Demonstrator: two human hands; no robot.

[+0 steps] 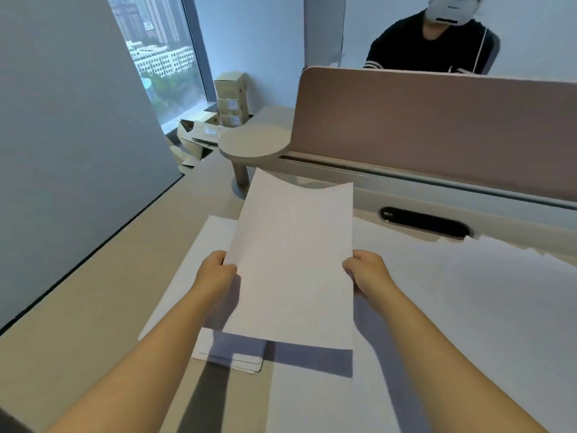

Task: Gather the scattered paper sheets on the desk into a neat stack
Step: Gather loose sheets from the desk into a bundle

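My left hand (218, 270) pinches the left long edge of the held sheet (293, 264); fingers curl under it, thumb on top. The sheet is lifted off the surface (103, 295), long axis running away from me and tilted slightly left, far edge sagging in the middle. My right hand (363, 268) grips the opposite long edge the same way, so both hands sit about level and equally near.

Directly below and to the left lies a flat sheet (193, 276), with a small stack (231, 359) poking out at its near corner. Right of the hands, more loose paper (468, 307) spreads wide.

My guess: next move lowers the held sheet down-left, so its long axis has to line up with the stack.
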